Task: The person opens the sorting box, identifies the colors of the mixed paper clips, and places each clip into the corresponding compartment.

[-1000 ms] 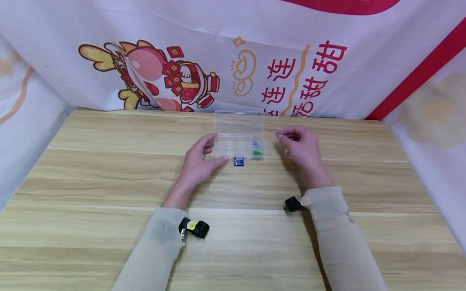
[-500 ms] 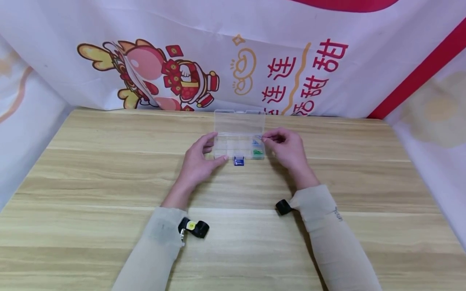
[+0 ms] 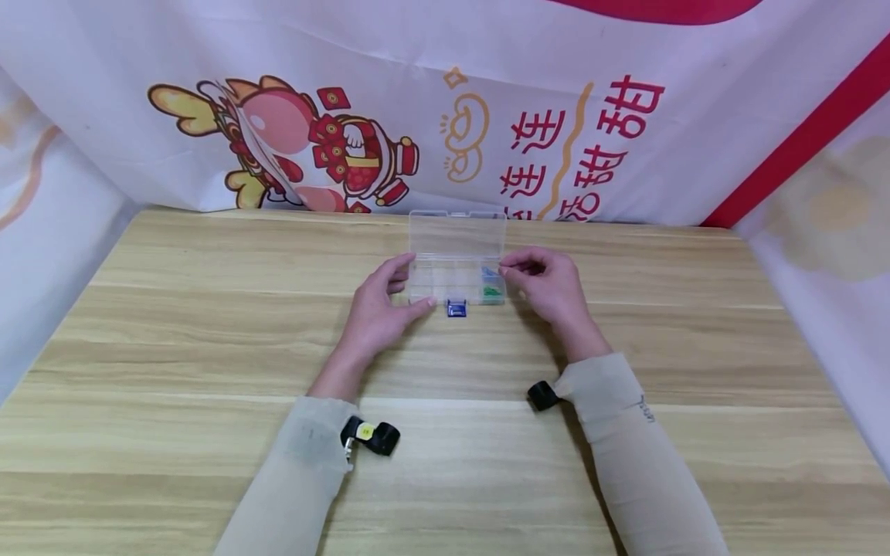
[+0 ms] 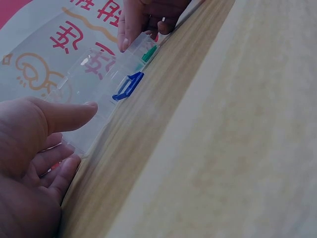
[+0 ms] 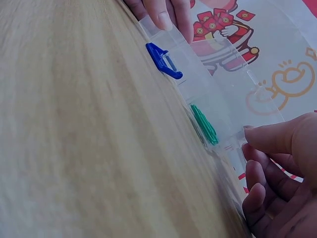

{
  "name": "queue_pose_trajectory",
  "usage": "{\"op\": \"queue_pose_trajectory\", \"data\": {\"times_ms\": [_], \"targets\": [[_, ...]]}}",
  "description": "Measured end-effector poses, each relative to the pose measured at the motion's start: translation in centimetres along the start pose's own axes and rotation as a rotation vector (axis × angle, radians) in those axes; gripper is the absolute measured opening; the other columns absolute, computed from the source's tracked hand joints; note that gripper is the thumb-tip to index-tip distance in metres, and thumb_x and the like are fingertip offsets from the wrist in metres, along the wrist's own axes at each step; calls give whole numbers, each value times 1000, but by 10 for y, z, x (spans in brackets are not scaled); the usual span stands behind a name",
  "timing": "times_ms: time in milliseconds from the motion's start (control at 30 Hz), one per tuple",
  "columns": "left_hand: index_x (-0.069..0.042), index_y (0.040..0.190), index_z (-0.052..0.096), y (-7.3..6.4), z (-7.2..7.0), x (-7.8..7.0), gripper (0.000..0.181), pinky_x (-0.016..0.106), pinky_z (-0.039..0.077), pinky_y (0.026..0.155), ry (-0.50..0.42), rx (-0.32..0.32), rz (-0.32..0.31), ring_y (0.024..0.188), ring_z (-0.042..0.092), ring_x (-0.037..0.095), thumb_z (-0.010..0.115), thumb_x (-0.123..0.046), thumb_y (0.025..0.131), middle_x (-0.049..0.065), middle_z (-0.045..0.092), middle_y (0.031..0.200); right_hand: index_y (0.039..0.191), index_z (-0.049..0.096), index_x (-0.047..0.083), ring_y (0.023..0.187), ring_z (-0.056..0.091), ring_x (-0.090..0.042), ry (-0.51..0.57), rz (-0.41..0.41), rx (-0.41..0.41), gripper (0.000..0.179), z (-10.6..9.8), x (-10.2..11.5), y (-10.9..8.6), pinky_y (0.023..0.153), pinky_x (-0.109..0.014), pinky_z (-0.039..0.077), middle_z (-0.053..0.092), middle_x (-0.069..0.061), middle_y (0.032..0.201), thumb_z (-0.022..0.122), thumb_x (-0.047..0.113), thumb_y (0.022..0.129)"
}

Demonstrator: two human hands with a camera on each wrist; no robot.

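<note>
A clear plastic compartment box (image 3: 455,282) stands with its see-through lid (image 3: 456,234) raised at the back. My left hand (image 3: 382,301) grips its left end, thumb over the front edge and fingers behind. Several thin green pieces (image 5: 204,124) lie in the front right compartment. Small blue pieces (image 3: 490,272) show in the compartment behind. At the box's right end is my right hand (image 3: 545,282), thumb and forefinger tips brought together over the blue compartment. I cannot tell whether they pinch a small piece. A blue latch (image 5: 163,62) sticks out from the box's front.
The wood-grain table (image 3: 445,463) runs up to a white printed cloth (image 3: 313,46) close behind the box. Black wrist cameras sit on both sleeves, the left one (image 3: 378,436) and the right one (image 3: 542,395).
My right hand has moved left from beside the box to its right end; a second ago it pinched a small thin piece. The left hand has stayed on the box.
</note>
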State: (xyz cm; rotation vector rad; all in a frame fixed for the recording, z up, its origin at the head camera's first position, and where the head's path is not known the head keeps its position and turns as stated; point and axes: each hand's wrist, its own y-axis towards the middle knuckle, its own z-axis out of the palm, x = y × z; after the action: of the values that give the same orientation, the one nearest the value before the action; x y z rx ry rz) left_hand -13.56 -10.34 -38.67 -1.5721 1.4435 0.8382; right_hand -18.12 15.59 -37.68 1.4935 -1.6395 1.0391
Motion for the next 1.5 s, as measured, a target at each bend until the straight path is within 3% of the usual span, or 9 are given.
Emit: {"op": "queue_pose_trajectory", "data": {"times_ms": [433,1233,1500], "targets": [[-25,163,46,1,0,0,80,47,47,124,-14,6,-8,144,54,32,86,-24,93,11,54,159,114,79,11,101,59,-22,-12,13,-1,15,1,0,-1,86,-32,52,70,-7,113,75,16,101],[-27,165,43,-3,-5,12,82,49,45,126,9,16,-28,147,52,33,85,-27,94,11,51,162,112,79,13,106,60,-23,9,-19,-3,13,12,-8,-8,93,-34,53,71,-7,117,75,16,100],[-27,165,42,-3,-5,14,85,49,46,125,-35,36,-12,147,52,32,86,-31,93,10,53,162,113,79,15,105,60,-23,8,14,-45,16,5,-10,-8,89,-33,54,71,-6,115,76,22,99]]}}
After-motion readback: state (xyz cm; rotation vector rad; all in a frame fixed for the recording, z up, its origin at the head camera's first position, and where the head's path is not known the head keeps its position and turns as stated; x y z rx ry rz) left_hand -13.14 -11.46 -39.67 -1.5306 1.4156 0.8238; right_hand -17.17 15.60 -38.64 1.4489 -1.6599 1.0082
